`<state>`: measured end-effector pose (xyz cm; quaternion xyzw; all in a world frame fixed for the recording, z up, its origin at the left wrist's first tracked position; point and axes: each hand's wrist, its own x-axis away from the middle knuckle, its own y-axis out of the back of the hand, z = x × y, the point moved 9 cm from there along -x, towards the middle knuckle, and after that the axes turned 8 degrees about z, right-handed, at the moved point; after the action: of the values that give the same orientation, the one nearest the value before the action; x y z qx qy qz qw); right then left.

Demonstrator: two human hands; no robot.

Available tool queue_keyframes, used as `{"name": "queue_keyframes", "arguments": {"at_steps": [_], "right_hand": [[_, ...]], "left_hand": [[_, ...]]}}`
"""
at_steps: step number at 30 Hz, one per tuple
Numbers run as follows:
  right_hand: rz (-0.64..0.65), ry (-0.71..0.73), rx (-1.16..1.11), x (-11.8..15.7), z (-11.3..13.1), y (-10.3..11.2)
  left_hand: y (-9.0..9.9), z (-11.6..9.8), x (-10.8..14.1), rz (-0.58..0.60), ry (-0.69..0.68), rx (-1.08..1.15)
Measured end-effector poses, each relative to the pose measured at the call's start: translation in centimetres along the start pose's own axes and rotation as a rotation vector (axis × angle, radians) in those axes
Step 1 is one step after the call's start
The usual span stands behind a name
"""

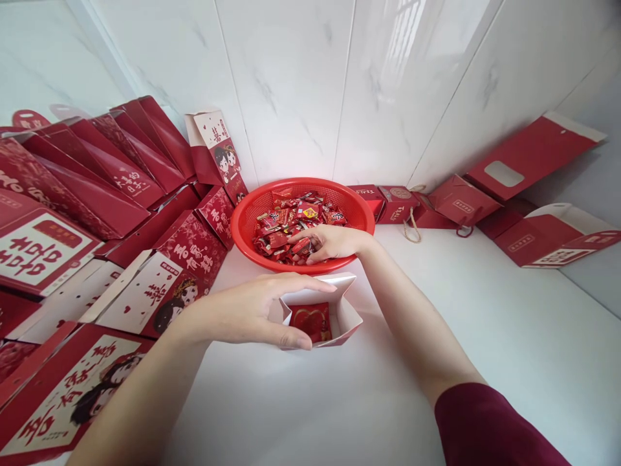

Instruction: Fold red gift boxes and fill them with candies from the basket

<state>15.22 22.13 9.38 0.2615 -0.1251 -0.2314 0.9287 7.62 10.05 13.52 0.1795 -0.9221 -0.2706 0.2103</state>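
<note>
Sweets lay heaped in the basket; looked light, small, slick-wrapped, likely best pinched across the wrapper. My right hand was in the heap, fingers half curled round one; couldn't tell if gripped. My left hand spanned the box, fingers and thumb spread wide, no clear grip. Box seemed thin card, easily crushed, best held by its walls. Basket and box stood on the tabletop.

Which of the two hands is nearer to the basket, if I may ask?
The right. The right hand is inside the basket, among the candies; the left hand is outside it, on the near side, at the open box.
</note>
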Motion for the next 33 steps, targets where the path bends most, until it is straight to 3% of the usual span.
{"name": "queue_keyframes", "arguments": {"at_steps": [12, 15, 21, 24, 33], "right_hand": [[-0.019, 0.046, 0.06, 0.0, 0.2, 0.3], [-0.044, 0.049, -0.067, 0.1, 0.0, 0.5], [-0.257, 0.028, -0.502, 0.3, -1.9, 2.0], [-0.366, 0.12, -0.608, 0.6, -2.0, 3.1], [-0.322, 0.235, -0.682, 0.9, -1.1, 3.5]], "left_hand": [[0.0, -1.1, -0.4, 0.019, -0.018, -0.062], [-0.1, -1.0, -0.4, 0.033, -0.011, -0.054], [-0.3, -1.3, -0.3, 0.037, -0.031, -0.046], [-0.3, -1.2, -0.3, 0.034, -0.036, -0.045], [-0.7, -1.5, 0.0, 0.078, -0.023, -0.081]]}}
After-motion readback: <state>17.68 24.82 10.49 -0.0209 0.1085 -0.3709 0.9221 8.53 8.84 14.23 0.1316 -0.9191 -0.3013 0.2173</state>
